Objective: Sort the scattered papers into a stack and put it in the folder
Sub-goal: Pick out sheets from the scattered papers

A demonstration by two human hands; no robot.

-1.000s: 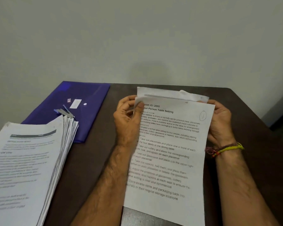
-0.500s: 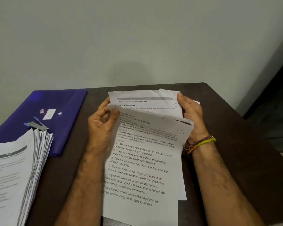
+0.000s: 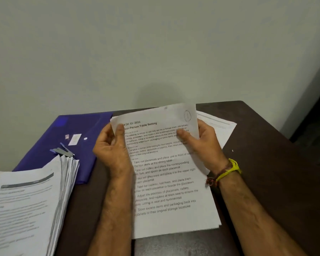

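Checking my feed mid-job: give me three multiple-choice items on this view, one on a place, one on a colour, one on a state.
1. Where does the stapler lie?
A. on the folder by the tall paper pile
B. right of the held sheets
C. on the floor

2. What colour is the folder?
A. red
B. blue-purple
C. green

3. How are the held sheets held?
A. by the left hand only
B. by neither hand
C. by both hands

Answers:
1 A: it sits on the folder at the tall paper pile's top corner.
2 B: its cover shows blue-purple.
3 C: left hand and right hand grip the side edges.
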